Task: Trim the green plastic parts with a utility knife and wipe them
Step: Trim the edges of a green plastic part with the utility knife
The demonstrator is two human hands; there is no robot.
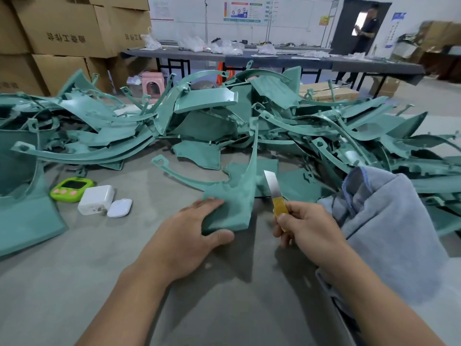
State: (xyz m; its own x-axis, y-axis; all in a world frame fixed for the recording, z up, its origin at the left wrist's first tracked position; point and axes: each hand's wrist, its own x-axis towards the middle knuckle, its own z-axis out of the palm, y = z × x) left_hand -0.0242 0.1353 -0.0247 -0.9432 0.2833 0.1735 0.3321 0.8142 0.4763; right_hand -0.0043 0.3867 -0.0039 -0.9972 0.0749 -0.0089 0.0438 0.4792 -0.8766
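Note:
My left hand grips the near end of a curved green plastic part that rests on the grey table; its thin arms sweep up and to the left. My right hand holds a utility knife by its yellow handle, the flat steel blade pointing up and away, just right of the part's edge and not touching it. A blue-grey cloth lies bunched to the right, beside and under my right forearm. A large heap of green plastic parts covers the far half of the table.
A green timer, a white charger block and a white earbud case lie at the left. Cardboard boxes are stacked at the back left. A long dark table with bags stands behind, and a person stands by the doorway.

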